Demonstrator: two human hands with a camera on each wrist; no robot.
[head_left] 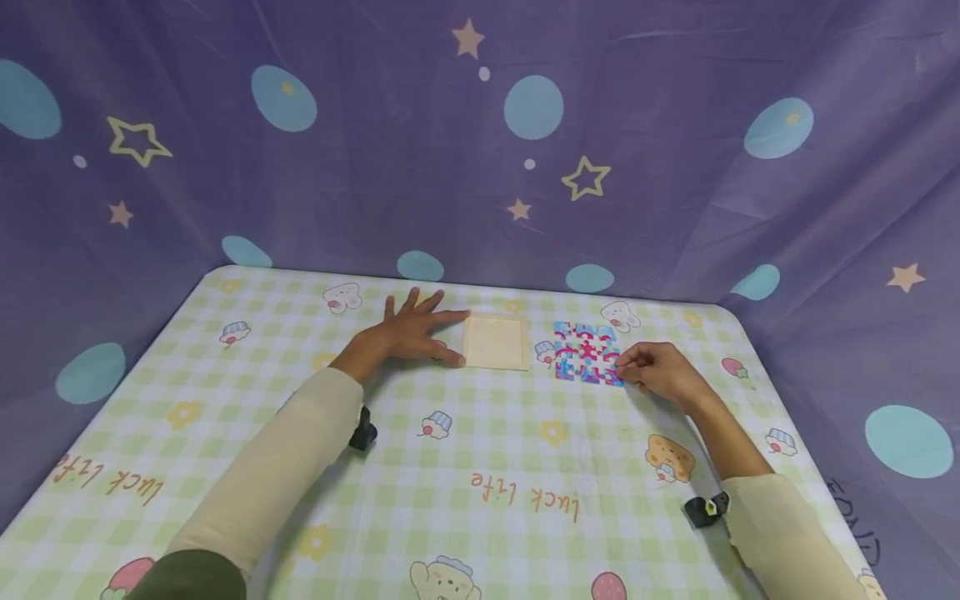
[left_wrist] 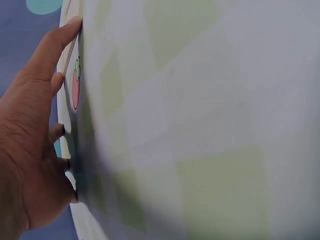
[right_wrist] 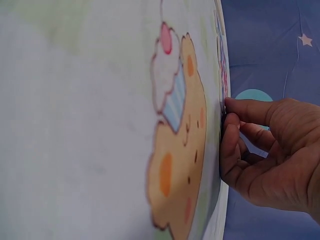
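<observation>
A small square wooden tray [head_left: 496, 342] lies on the table. My left hand [head_left: 411, 328] has its fingers spread, with the thumb and index fingertips at the tray's left edge. In the left wrist view the same hand [left_wrist: 37, 125] rests its fingertips on the cloth. Right of the tray, several pink and blue jigsaw pieces [head_left: 587, 352] lie face up in a square, with small gaps between them. My right hand [head_left: 660, 371] pinches a jigsaw piece at the near right corner, thumb and index finger together. In the right wrist view, the hand [right_wrist: 272, 150] partly hides that piece.
A green and white checked cloth [head_left: 495, 442] with cartoon prints covers the table. Purple curtain [head_left: 420, 142] with stars and blue dots stands behind the far edge and along both sides. Each wrist wears a small black camera, the left camera [head_left: 363, 431] beside the sleeve.
</observation>
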